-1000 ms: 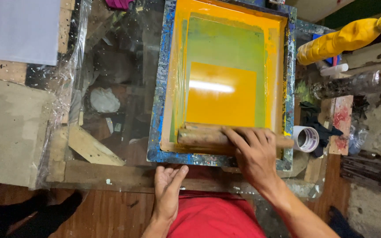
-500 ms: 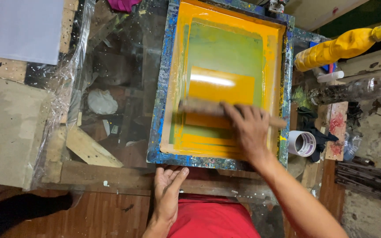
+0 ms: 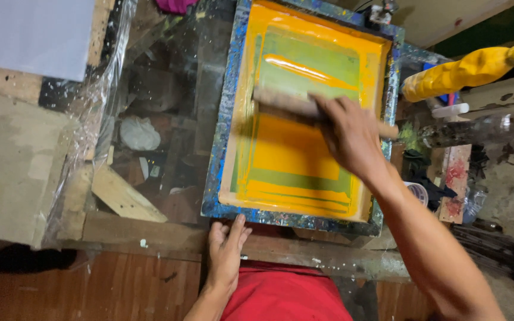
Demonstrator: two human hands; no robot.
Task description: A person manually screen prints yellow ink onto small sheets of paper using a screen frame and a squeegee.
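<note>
The squeegee (image 3: pixel 304 107) is gripped by the right hand (image 3: pixel 349 137), its fingers (image 3: pixel 328 110) clenched over the wooden handle, and it lies across the upper part of the screen (image 3: pixel 292 148), set at a slight slant rather than square to the frame (image 3: pixel 224 148). Yellow ink (image 3: pixel 287 145) is spread over the mesh, with a bright bead of it seen just beyond the blade.

The left hand (image 3: pixel 226 252) is laid flat on the wooden surface (image 3: pixel 150 229) at the near edge of the frame, fingers released and spread, nothing held; the fingertips are touching or almost touching the frame's rim.

For a clean pass, even pressure should be kept along the whole blade, so that no streak is left on one side. The slant is best corrected, or the far corner may be starved of ink. The blade angle should be held steady, and the stroke carried through without a pause, since a stop mid-screen is likely to show as a line. The frame ought to be pinned firmly by the left hand: any shift under the stroke could smear the print beneath.

A yellow bottle (image 3: pixel 465 71) lies to the right, well apart from the stroke.
</note>
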